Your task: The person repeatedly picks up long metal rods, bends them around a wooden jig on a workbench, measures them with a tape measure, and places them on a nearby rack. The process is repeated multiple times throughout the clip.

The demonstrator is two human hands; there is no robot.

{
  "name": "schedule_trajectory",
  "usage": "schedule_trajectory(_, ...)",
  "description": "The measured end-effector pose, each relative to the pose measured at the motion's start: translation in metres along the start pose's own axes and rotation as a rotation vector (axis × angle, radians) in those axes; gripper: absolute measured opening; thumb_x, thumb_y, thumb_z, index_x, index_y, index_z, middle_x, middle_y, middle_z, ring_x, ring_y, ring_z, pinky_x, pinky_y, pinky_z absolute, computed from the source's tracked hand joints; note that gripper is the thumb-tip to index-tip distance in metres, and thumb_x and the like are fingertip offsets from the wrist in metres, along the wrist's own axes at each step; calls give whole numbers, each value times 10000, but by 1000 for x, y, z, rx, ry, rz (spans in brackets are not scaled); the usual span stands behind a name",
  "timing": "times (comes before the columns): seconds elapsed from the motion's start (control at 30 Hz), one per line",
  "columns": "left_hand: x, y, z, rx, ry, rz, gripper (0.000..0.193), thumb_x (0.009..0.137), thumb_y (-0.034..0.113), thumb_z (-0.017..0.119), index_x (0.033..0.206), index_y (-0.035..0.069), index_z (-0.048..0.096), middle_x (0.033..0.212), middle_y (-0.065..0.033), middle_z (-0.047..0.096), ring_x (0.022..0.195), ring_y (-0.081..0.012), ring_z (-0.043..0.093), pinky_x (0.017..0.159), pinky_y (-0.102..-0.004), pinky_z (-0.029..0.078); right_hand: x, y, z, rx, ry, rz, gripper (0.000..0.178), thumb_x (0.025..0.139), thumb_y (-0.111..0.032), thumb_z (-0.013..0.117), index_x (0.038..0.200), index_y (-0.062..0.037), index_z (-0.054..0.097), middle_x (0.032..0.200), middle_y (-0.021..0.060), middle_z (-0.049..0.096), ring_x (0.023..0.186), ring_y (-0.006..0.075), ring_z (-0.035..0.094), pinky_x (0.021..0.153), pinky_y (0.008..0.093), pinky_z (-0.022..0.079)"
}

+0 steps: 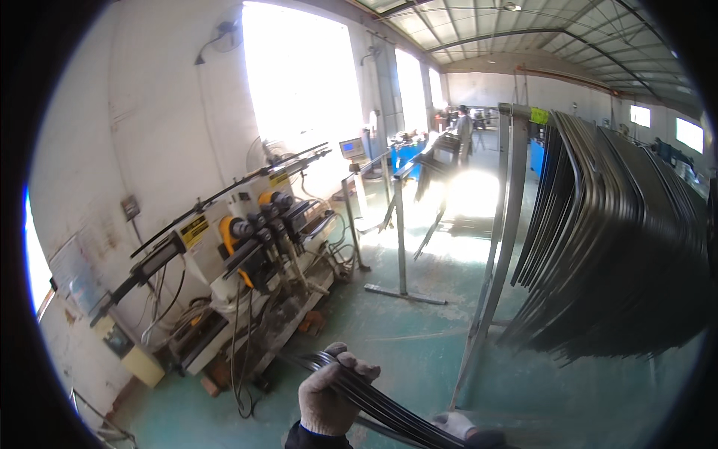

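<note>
Bundle of dark curved metal strips (374, 400) in hand, carried in the open aisle, not yet at any station; many like strips already hang on the rack (613, 239), up and right of the fingers, so the work appears partway through. Left hand (329, 396), gloved: fingers (357, 368) curled fully round the bundle's upper end, closed tight. Right hand (458, 426) only partly in view at the lower edge, on the bundle; grip cannot be judged. Roller machine (247, 254) up and left.
</note>
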State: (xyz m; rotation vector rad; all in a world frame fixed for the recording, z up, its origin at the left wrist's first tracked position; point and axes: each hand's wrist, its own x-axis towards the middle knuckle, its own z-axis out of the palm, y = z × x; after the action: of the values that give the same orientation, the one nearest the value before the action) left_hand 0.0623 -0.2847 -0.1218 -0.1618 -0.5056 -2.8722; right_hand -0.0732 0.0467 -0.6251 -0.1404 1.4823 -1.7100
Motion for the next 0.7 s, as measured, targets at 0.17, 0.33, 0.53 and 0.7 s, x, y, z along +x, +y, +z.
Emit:
schedule_trajectory(0.17, 115, 43, -45, 250, 195, 99, 453, 1052, 8, 703, 1480, 5, 556, 1131, -147, 772, 1056, -434, 806, 1122, -709, 612, -30, -298, 128, 34, 189, -314, 336, 1239, -106, 637, 1498, 97, 704, 1178, 132, 817, 1028, 191, 749, 924, 321, 622)
schedule_trajectory(0.33, 244, 57, -101, 349, 222, 93, 228, 1111, 21, 661, 1336, 57, 671, 1254, -146, 787, 1104, -366, 785, 1080, -564, 639, 24, -477, 164, -837, 90, -620, 866, 1120, -529, 819, 1704, 62, 574, 1473, 241, 800, 1372, 307, 779, 1193, 416, 605)
schedule_trajectory(0.53, 404, 30, -117, 605, 426, 136, 487, 1073, -59, 660, 1548, 25, 592, 1385, -211, 782, 1187, -366, 788, 1114, -531, 631, 255, -499, 178, -1286, 615, -1031, 570, 1016, -389, 823, 1430, -9, 722, 1139, 240, 749, 1114, 439, 742, 982, 529, 591)
schedule_trajectory(0.7, 520, 44, -138, 1336, 186, 455, 258, 1018, -61, 730, 1258, -1, 803, 1246, -226, 850, 1124, -355, 823, 1037, -483, 649, 355, -634, 160, -1335, 355, -868, 446, 1058, -238, 726, 1441, -10, 732, 1165, 187, 808, 1095, 378, 794, 967, 486, 625)
